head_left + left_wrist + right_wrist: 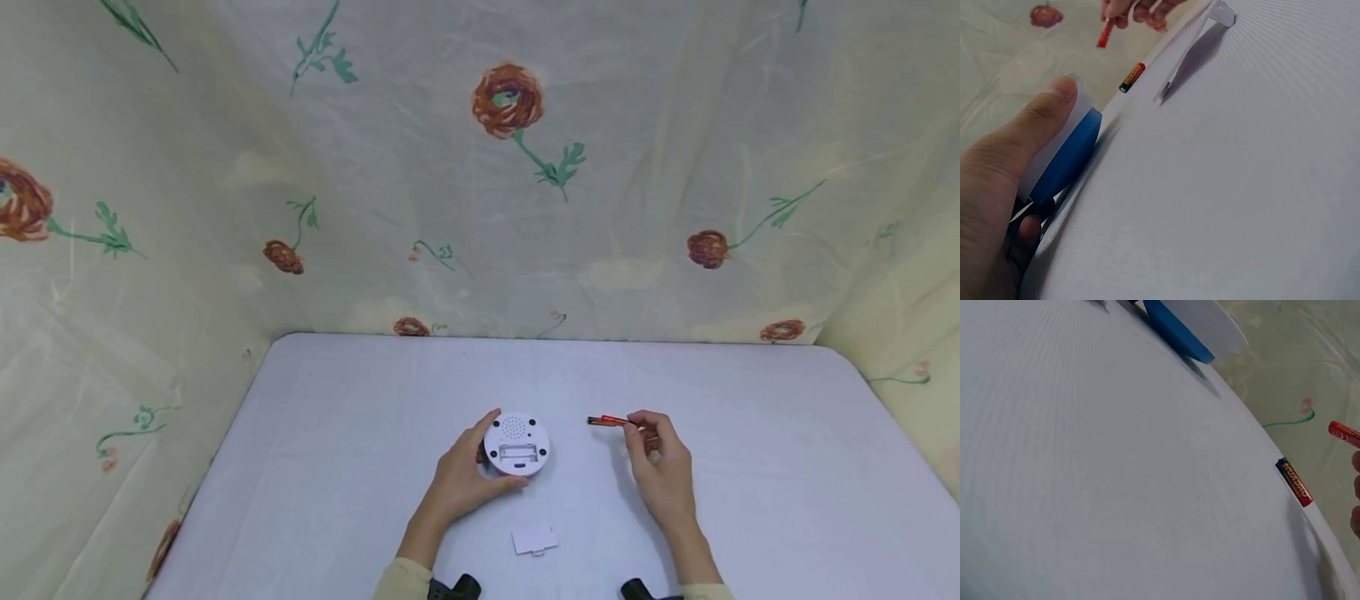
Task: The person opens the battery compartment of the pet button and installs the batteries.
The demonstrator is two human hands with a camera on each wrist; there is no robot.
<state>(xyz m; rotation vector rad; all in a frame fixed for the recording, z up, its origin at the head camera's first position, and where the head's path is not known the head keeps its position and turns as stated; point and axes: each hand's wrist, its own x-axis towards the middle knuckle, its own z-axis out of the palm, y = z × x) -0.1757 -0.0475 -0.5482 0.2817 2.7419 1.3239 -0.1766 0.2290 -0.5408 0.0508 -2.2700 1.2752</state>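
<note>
My left hand [463,475] grips a round device [514,435] by its edge, thumb at the near side and fingers at the far side. Its white underside, with speaker holes, dark feet and an uncovered battery compartment [518,452], faces up; the side band [1069,156] is blue. Between thumb and fingertips, my right hand [663,471] pinches a red battery [1344,433] to the right of the device. A second battery [1294,482], red and black, lies on the table close to it. In the head view the two batteries overlap.
A small white battery cover [534,540] with a tab lies on the white table [337,442], nearer than the device. Flower-patterned sheeting [420,167] hangs behind the table and along both sides.
</note>
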